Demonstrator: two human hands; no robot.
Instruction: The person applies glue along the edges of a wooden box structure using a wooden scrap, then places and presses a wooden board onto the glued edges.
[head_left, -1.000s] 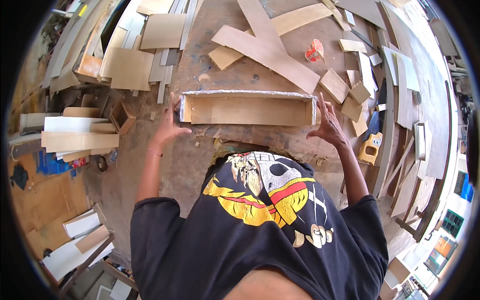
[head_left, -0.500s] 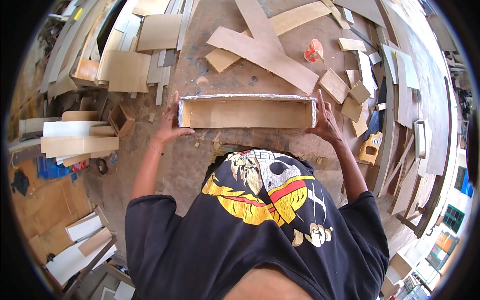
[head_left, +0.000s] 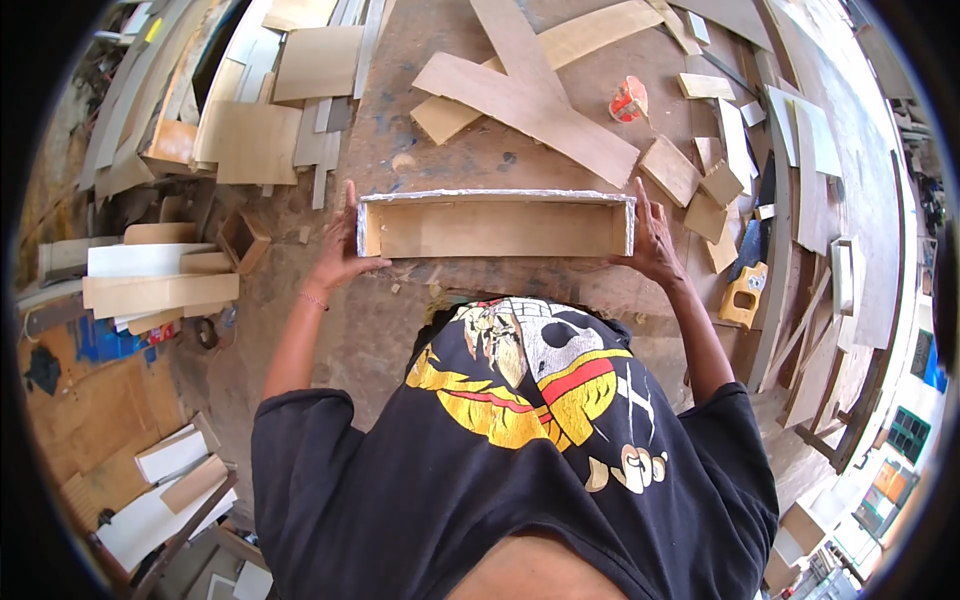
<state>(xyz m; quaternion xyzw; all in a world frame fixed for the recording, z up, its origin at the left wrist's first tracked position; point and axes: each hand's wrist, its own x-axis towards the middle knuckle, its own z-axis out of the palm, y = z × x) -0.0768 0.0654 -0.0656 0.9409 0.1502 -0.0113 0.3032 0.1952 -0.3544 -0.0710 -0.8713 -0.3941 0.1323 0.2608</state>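
Here's the box [head_left: 505, 232], right by the near edge of the tabletop [head_left: 395, 125], long axis running left to right along that edge! The left hand [head_left: 342, 245] has its left end, the right hand [head_left: 656, 243] its right: fingers pressed along the end walls, thumbs at the near corners, box clasped between. Neither hand is nearer; both touch. Beyond it, boards [head_left: 530, 112] cross toward the far edge, with a cup [head_left: 627, 100] to their right.
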